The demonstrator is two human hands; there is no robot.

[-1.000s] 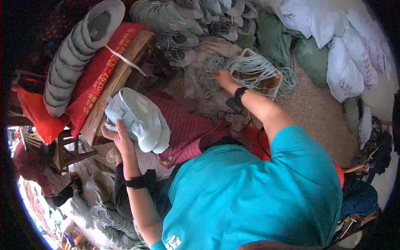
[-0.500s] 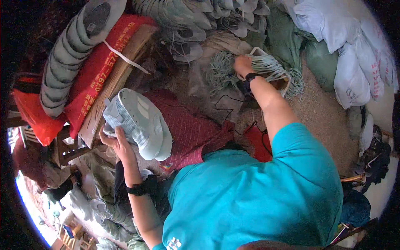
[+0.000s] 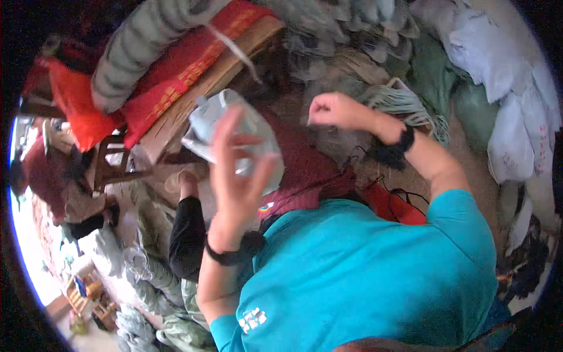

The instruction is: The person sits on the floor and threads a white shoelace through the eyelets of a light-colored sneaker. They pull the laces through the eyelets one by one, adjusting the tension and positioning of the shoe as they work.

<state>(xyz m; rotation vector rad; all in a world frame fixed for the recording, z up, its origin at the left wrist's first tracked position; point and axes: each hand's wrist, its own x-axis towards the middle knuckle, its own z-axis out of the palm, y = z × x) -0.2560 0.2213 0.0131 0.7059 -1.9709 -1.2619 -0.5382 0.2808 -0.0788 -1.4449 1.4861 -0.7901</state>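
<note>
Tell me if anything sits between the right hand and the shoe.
Nothing visible does. The right hand, closed in a fist, hangs apart from the pale shoe, with only the red cloth lying below the gap. The left hand is at the shoe.

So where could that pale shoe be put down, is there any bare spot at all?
Little room. The dark red cloth on the lap, between the left hand holding the pale shoe and the right hand, shows a bare patch. The wooden board is crowded by a red bag; laces fill the right.
</note>
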